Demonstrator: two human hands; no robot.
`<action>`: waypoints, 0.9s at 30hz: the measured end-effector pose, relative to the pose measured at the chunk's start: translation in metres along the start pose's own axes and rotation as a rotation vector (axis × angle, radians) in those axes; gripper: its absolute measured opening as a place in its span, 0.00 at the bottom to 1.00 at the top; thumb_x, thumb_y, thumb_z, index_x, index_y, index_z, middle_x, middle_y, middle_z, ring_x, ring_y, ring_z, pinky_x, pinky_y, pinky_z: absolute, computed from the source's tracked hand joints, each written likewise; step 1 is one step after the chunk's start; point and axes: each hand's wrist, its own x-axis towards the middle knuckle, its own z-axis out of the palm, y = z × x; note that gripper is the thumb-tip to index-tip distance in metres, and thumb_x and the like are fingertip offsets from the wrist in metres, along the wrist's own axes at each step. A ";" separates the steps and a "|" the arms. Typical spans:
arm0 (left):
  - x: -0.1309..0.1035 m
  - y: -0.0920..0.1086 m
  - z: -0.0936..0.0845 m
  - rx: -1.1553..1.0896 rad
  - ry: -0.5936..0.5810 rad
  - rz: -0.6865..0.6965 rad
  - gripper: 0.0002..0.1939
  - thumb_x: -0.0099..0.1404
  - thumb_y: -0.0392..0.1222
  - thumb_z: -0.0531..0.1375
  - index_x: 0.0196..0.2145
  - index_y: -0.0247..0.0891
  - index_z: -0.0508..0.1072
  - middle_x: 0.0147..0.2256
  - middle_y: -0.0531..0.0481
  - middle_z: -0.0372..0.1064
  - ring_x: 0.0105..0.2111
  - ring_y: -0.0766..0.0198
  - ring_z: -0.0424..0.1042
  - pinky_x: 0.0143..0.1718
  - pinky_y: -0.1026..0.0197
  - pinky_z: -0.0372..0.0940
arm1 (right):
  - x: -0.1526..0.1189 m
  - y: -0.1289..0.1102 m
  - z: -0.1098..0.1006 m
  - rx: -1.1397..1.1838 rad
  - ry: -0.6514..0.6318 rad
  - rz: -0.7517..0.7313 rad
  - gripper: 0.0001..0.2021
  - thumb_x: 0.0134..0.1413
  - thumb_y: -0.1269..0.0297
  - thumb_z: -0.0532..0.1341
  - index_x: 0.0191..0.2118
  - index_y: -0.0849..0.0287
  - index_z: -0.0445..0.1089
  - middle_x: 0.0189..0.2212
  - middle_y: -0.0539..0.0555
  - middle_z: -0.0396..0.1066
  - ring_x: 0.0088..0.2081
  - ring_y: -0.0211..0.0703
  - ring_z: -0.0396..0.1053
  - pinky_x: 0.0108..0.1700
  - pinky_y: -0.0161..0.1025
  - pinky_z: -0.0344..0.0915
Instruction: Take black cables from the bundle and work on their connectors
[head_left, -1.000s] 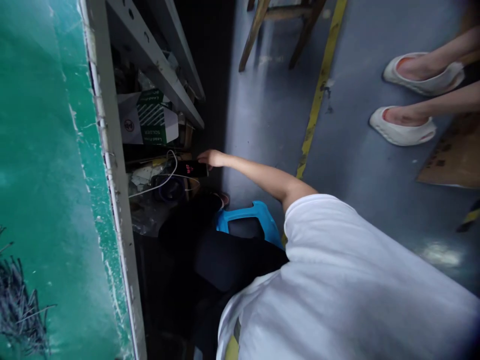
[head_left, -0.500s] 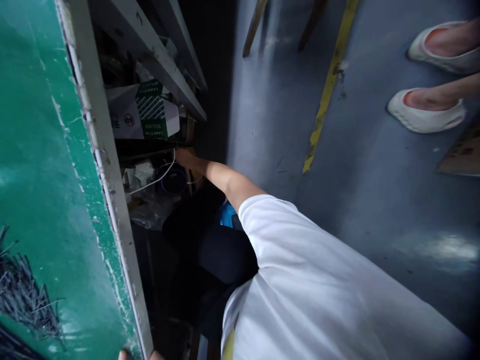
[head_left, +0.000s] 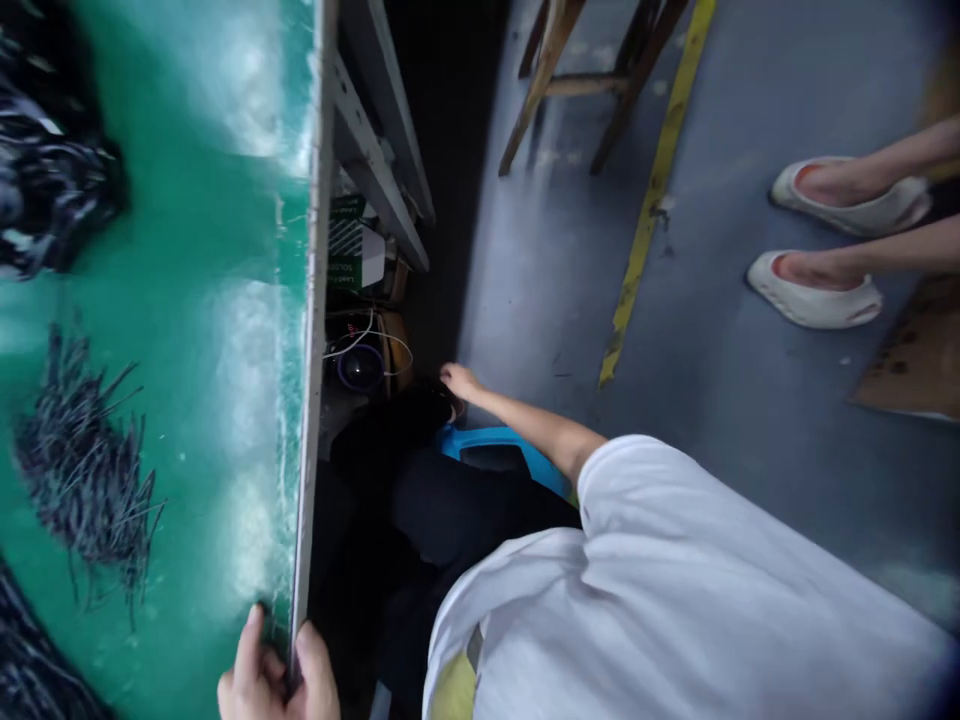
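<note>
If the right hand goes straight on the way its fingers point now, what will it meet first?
The right hand points toward the shelf under the table edge. It would probably meet the white cable and the dark round object first, though depth is unclear in this view.

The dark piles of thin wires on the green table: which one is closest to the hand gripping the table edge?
The spiky pile of thin wires in the middle, nearer the left hand at the table's edge. The other dark heap sits at the far corner.

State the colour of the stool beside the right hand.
Bright blue stool, just below the right hand; head view.
</note>
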 end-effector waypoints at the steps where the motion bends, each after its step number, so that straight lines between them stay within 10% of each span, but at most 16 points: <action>1: -0.001 0.003 0.003 0.017 0.042 0.007 0.27 0.64 0.50 0.58 0.55 0.29 0.68 0.19 0.56 0.54 0.19 0.61 0.58 0.22 0.59 0.56 | -0.019 0.005 0.003 -0.014 -0.055 0.002 0.16 0.64 0.58 0.58 0.52 0.60 0.66 0.51 0.58 0.66 0.48 0.45 0.68 0.50 0.48 0.68; 5: -0.005 0.006 0.011 -0.058 0.171 0.064 0.22 0.65 0.46 0.59 0.54 0.31 0.70 0.23 0.54 0.58 0.23 0.63 0.61 0.26 0.60 0.59 | -0.089 0.003 0.010 -0.105 -0.255 -0.067 0.14 0.64 0.58 0.58 0.50 0.61 0.68 0.48 0.57 0.68 0.46 0.43 0.69 0.48 0.46 0.69; 9: -0.009 0.000 0.004 -0.343 0.065 0.147 0.17 0.68 0.43 0.56 0.52 0.35 0.70 0.26 0.54 0.61 0.24 0.65 0.64 0.29 0.63 0.62 | -0.145 -0.033 0.001 -0.230 -0.365 -0.278 0.08 0.63 0.64 0.57 0.42 0.60 0.72 0.43 0.57 0.72 0.45 0.44 0.70 0.50 0.45 0.67; 16: -0.061 -0.020 -0.037 -0.729 -0.128 0.292 0.14 0.71 0.40 0.52 0.52 0.39 0.69 0.31 0.51 0.69 0.31 0.63 0.68 0.36 0.61 0.65 | -0.267 -0.171 -0.046 -0.343 -0.971 -0.654 0.13 0.61 0.61 0.54 0.41 0.63 0.73 0.32 0.54 0.75 0.33 0.39 0.73 0.37 0.35 0.69; 18: -0.081 -0.034 -0.046 -0.727 -0.102 0.277 0.14 0.70 0.39 0.53 0.52 0.39 0.68 0.33 0.50 0.70 0.33 0.62 0.69 0.38 0.60 0.65 | -0.296 -0.219 -0.042 -0.358 -0.978 -0.789 0.14 0.62 0.59 0.54 0.40 0.63 0.73 0.32 0.55 0.74 0.32 0.39 0.72 0.38 0.35 0.68; 24: -0.123 -0.154 -0.056 -0.469 0.349 -0.282 0.19 0.69 0.41 0.54 0.56 0.39 0.64 0.46 0.42 0.69 0.45 0.55 0.68 0.51 0.51 0.63 | -0.326 -0.338 0.063 -0.654 -0.678 -1.341 0.13 0.64 0.60 0.53 0.41 0.58 0.73 0.36 0.54 0.74 0.38 0.40 0.71 0.42 0.36 0.63; 27: -0.148 -0.219 -0.037 -0.355 0.301 -0.606 0.22 0.68 0.43 0.56 0.57 0.34 0.65 0.48 0.37 0.68 0.48 0.47 0.67 0.53 0.44 0.61 | -0.336 -0.372 0.142 -0.805 -0.655 -1.597 0.11 0.64 0.67 0.53 0.43 0.58 0.73 0.40 0.54 0.73 0.42 0.42 0.70 0.46 0.38 0.63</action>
